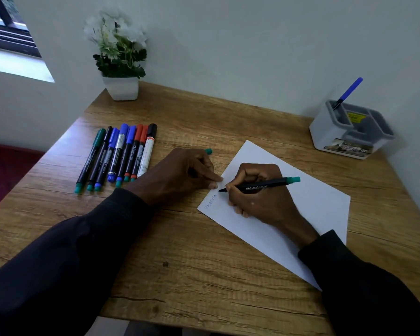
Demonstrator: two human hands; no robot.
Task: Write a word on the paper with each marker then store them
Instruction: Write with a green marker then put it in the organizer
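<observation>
Head view, sole camera: worn on the person's head, wide-angle, facing forward and steeply down across the wooden table [180, 251] from its near edge toward the wall [252, 44] at 12 o'clock. Range close: left sleeve [58, 263] and right sleeve [374, 287] enter at 7 and 5 o'clock, with left hand [180, 173] and right hand [260, 197] about frame centre. Field limits: window [7, 32] at 10 o'clock, flower pot [121, 88] at 11, marker row [118, 154] at 9, organizer [349, 132] at 2.
</observation>
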